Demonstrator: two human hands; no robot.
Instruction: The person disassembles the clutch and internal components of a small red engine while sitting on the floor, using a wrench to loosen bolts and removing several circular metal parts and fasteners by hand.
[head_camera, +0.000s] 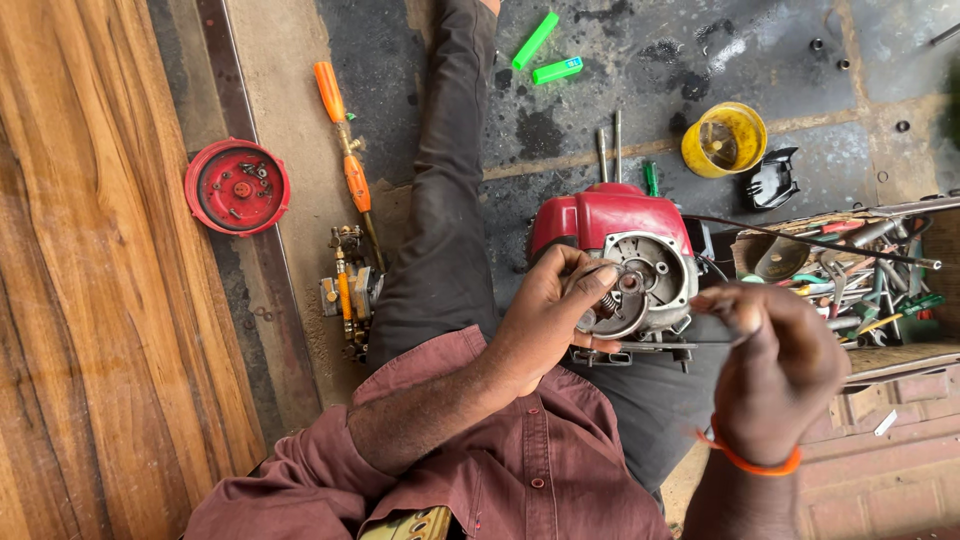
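Two hands on a small red engine (625, 235), right in our lap.

We've got our left hand (545, 315) closed around a round metal part (612, 305) with a spring, pressed against the engine's open grey face. Our right hand (775, 365) is pinched shut on a thin dark tool (655, 343) that points at that part. Just right sits a box of tools (860, 280); beyond it, a yellow cup (724, 140). Away to our left lie a red round cover (237, 187) and an orange-handled sprayer (345, 165).
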